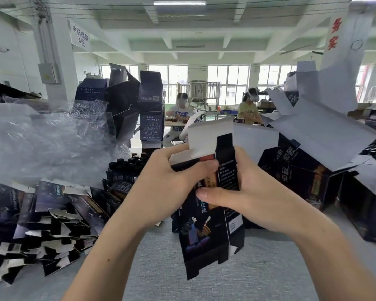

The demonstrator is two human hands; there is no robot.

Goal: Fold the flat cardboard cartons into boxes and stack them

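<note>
Fig.: carton mid-fold, seen from the worker's side. The carton (202, 235) is held upright in the air above the table (204, 281), between both hands, approx. centre of view. The left hand (165, 179) clasps its upper left edge, thumb across the printed front. The right hand (258, 192) wraps the right side panel, thumb pressed over the front. Opposed grips like this probably serve to square the flat sleeve into a tube. Top flaps stand open, white insides showing; bottom flaps hang loose, so neither end is closed yet. Nothing shows inside it. Flat cartons (52, 213) lie heaped at left, within reach as stock. Folded boxes (308, 170) sit at right, flaps up; contents not visible. Dark bottles (135, 161) stand behind the left hand; their holder can't be made out.
</note>
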